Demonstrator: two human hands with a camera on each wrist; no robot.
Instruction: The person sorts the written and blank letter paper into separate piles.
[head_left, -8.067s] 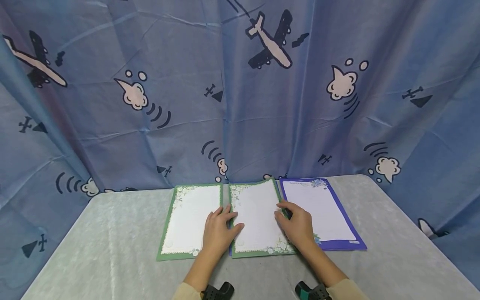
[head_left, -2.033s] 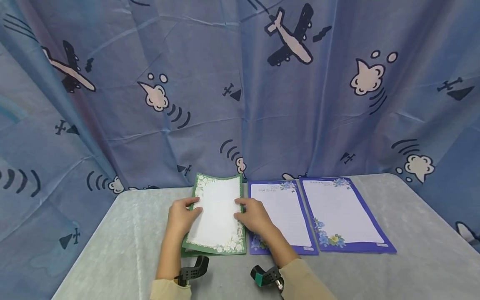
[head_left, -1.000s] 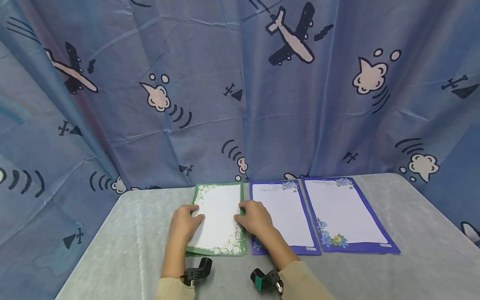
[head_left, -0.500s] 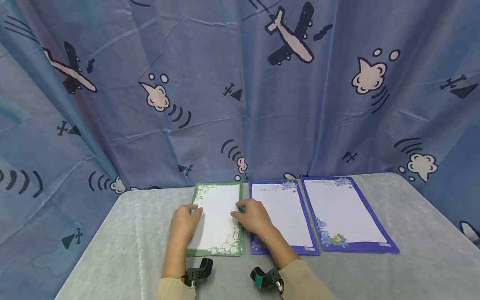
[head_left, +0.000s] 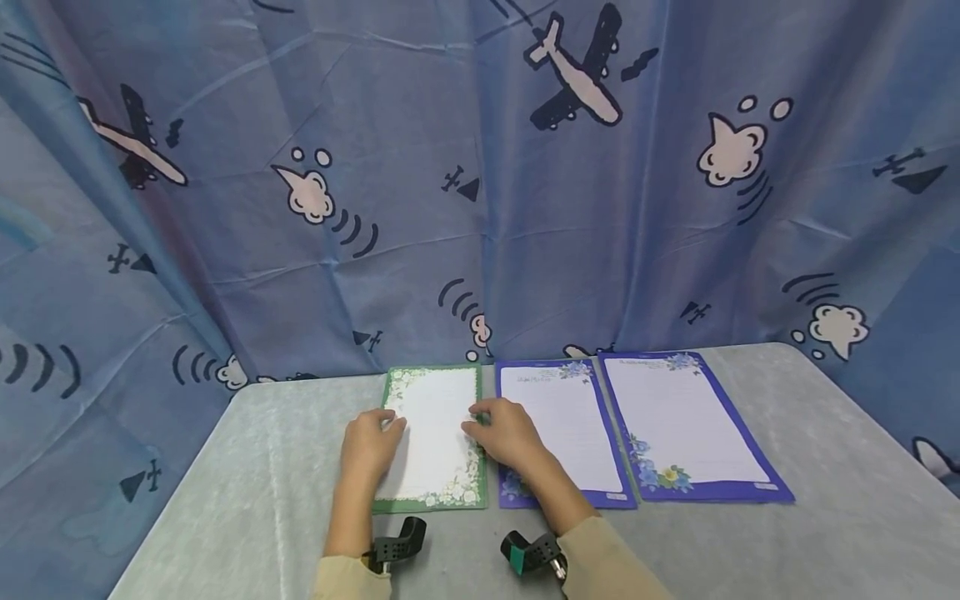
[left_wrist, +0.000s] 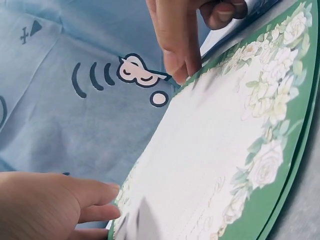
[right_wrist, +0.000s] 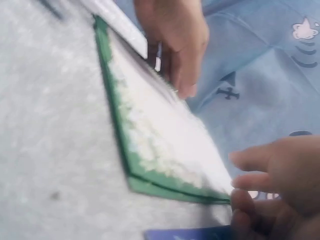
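Green-bordered stationery sheets (head_left: 431, 442) with white flowers lie stacked on the left of the row. My left hand (head_left: 367, 446) grips their left edge, its thumb over the paper. At the opposite edge my right hand (head_left: 510, 433) holds the sheets between curled fingers and thumb. Two layers of green border (right_wrist: 150, 187) show at a corner in the right wrist view, slightly apart. Both wrist views show fingertips at the paper's edges, though what lies beneath the sheets is hidden. My right forearm passes over part of a purple-bordered sheet (head_left: 562, 442) with blue flowers.
Another purple-bordered sheet (head_left: 690, 425) lies farther right, slightly angled. The grey cloth-covered table (head_left: 247, 483) extends to both sides. A blue curtain (head_left: 405, 208) with airplane prints hangs behind it. A black wrist device (head_left: 397, 546) is on each forearm.
The green-bordered sheet, raised and curved two seconds ago, now lies flatter, in line with the one beneath. Eight seconds ago green sheets also covered the middle; a purple one shows there now.
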